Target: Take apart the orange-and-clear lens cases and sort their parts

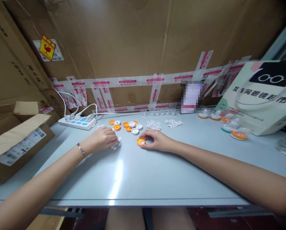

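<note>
My right hand [154,140] pinches a round orange cap [140,141] at its rim, thumb in front and fingers behind; something small and pale lies inside it. My left hand [104,139] is closed, its fingertips together over small clear-white pieces [115,146] on the table; a small whitish piece shows at the fingertips, too small to name. Beyond the hands lie orange caps [116,127] and white caps [135,131] in a loose group. Little white cut-out parts [153,125] form a pile behind my right hand, with a second pile [173,123] to its right.
At the back left is a power strip [77,122] with plugged-in cables, and an open cardboard box [18,143] stands at left. Clear cups [159,111] line the back beside a phone [191,97]. Finished-looking capped pieces [238,134] sit before a paper bag [260,99] at right.
</note>
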The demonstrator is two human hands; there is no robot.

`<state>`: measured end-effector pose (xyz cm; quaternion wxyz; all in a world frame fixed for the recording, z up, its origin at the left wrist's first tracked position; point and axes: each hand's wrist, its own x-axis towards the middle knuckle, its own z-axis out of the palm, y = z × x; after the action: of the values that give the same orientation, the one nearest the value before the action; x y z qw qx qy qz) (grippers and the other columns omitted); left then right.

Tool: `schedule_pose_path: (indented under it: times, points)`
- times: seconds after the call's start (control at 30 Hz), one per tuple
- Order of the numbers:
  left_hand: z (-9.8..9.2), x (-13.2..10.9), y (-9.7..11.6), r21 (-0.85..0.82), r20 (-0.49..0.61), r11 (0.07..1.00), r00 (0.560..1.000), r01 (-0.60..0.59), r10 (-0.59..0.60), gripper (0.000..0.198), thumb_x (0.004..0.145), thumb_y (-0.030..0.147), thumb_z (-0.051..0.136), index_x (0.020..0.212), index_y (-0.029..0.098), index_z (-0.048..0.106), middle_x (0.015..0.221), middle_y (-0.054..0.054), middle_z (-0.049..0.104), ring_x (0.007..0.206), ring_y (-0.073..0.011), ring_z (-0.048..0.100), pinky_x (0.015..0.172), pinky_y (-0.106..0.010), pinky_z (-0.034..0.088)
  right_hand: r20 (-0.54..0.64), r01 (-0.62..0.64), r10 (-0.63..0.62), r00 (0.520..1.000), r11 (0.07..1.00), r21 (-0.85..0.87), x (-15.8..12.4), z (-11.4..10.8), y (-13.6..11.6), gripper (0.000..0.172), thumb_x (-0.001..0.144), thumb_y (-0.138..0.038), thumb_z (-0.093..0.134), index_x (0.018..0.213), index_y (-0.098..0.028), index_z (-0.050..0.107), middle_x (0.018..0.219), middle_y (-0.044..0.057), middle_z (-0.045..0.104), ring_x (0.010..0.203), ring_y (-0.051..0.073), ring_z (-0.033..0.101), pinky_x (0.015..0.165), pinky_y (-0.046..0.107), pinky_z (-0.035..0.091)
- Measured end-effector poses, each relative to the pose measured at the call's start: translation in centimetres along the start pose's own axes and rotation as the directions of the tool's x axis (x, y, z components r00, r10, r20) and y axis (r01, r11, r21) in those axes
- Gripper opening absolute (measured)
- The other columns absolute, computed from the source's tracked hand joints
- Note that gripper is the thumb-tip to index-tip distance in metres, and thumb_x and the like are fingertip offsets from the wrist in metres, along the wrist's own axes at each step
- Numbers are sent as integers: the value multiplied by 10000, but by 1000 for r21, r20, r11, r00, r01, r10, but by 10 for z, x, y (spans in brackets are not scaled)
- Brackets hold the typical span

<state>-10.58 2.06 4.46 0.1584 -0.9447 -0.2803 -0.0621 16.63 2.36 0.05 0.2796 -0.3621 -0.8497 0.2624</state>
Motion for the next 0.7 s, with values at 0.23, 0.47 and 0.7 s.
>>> schedule_pose_path:
  times: [0.23,0.47,0.7]
  points:
    - [-11,47,35,-212,-68,974,995,-83,70,209,879,238,436,854,163,630,801,-44,624,771,-145,545,705,-256,404,16,25,-26,1000,999,37,1,0,2,284,679,-324,659,912,-165,636,781,22,546,736,132,511,674,246,414]
    - [7,80,46,-296,2,950,994,-103,108,174,819,137,515,816,184,682,793,-36,631,773,-149,534,715,-251,411,18,38,-39,999,999,26,2,0,2,179,670,-317,682,716,-163,601,717,-1,511,704,124,486,661,237,388]
    - [12,80,39,-301,7,940,985,-161,171,126,809,168,554,823,186,677,804,-24,637,781,-144,529,714,-236,398,10,33,-34,999,997,71,1,3,7,205,643,-319,709,715,-162,600,734,4,532,723,138,500,670,249,390]
